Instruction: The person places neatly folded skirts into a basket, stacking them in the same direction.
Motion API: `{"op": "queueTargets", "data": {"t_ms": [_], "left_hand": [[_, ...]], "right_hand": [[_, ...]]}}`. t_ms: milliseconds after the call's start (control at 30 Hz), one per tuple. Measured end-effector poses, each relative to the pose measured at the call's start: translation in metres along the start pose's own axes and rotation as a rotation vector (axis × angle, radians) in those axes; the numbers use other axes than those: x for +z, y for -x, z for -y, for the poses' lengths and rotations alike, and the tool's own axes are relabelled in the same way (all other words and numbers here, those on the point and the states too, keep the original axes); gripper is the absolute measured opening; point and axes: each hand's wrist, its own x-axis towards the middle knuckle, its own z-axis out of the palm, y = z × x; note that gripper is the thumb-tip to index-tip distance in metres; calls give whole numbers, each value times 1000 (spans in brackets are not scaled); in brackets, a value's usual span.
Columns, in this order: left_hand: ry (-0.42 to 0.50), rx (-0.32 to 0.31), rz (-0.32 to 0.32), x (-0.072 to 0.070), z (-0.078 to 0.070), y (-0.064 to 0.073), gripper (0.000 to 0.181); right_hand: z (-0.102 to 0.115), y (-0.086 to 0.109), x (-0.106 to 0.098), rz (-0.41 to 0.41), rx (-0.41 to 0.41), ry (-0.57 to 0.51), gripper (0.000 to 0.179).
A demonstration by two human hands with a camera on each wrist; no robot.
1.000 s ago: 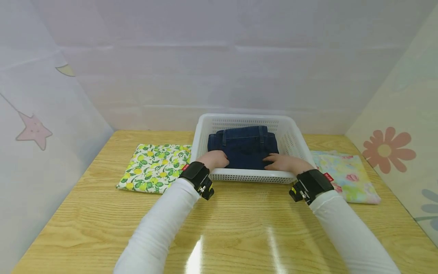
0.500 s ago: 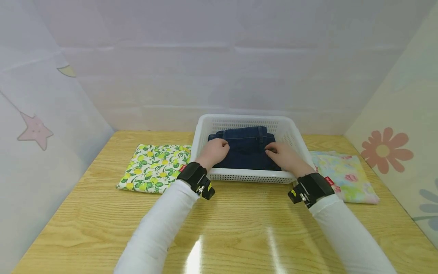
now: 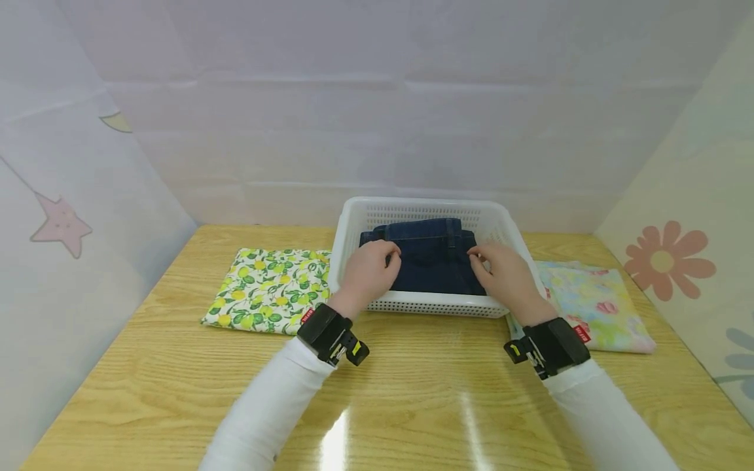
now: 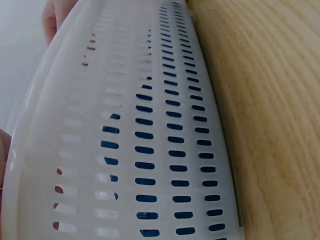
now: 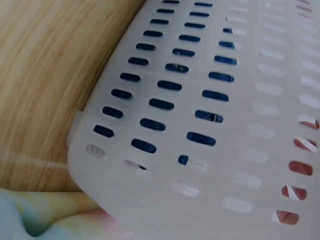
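Folded dark blue jeans lie inside a white plastic basket, waistband and belt loops toward the far side. Over the basket's left part is my left hand, its fingers loosely bent with nothing seen between them. My right hand hovers over the right part in much the same way, thumb and fingers a little apart. In both wrist views the basket wall hides most of the hands. Blue denim shows through the slots of the basket's side in the right wrist view.
A folded cloth with a lemon print lies left of the basket. To its right is a folded pastel floral cloth. All rest on a wooden table, with pale walls behind and on both sides.
Both hands have come up off the jeans and drawn back toward the basket's near corners, spreading slightly apart. The jeans stay in the basket, almost unmoved.
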Motion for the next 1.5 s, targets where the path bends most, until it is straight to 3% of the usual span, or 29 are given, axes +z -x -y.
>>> {"op": "queueTargets", "data": {"t_ms": [300, 433, 567, 667, 867, 1133, 1267, 1500], "left_hand": [[-129, 176, -88, 8, -7, 16, 21], [-173, 220, -117, 12, -7, 23, 18], [-200, 267, -155, 17, -5, 31, 16], [-172, 287, -168, 18, -6, 37, 16], [-76, 304, -161, 16, -8, 51, 14], [-67, 376, -196, 18, -10, 73, 20], [-56, 374, -198, 20, -10, 82, 20], [-26, 359, -190, 22, -9, 92, 21]], "right_hand": [[4, 18, 6, -238, -255, 50, 7], [2, 28, 11, -272, -341, 43, 7], [1, 38, 17, -273, -368, 26, 9], [2, 44, 19, -300, -394, -2, 12], [5, 52, 18, -366, -442, -105, 42], [7, 63, 15, -386, -468, -170, 40], [7, 70, 14, -373, -460, -197, 40], [8, 79, 13, -433, -462, -253, 38]]}}
